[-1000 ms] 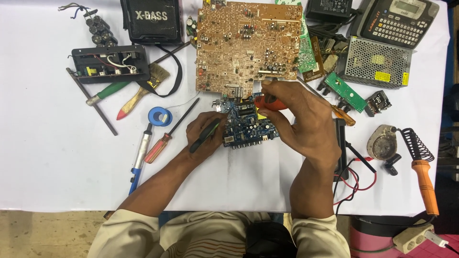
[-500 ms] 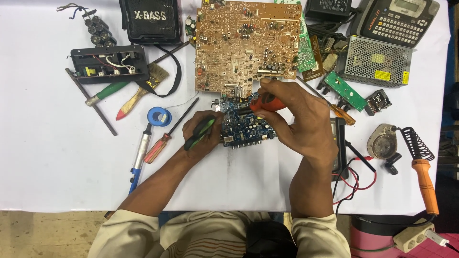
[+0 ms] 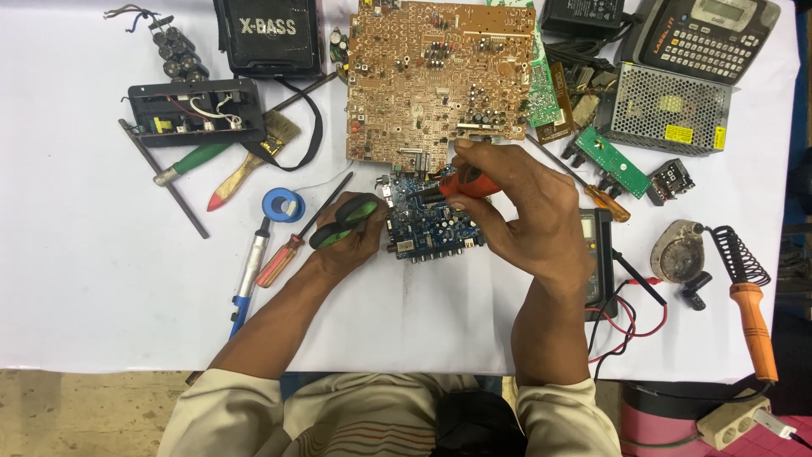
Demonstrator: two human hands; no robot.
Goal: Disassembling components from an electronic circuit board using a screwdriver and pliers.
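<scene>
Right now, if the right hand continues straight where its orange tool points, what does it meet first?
The right hand aims its orange-handled tool down-left; it would likely meet the small blue circuit board first, though depth is unclear.

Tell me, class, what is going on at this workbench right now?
A person sits at a white table strewn with electronics tools and parts. Their right hand holds an orange-handled tool with its tip down on a small blue circuit board. Their left hand, beside the board's left edge, grips a green-and-black handled tool. A large brown circuit board lies just beyond, and a soldering iron rests at the right.
</scene>
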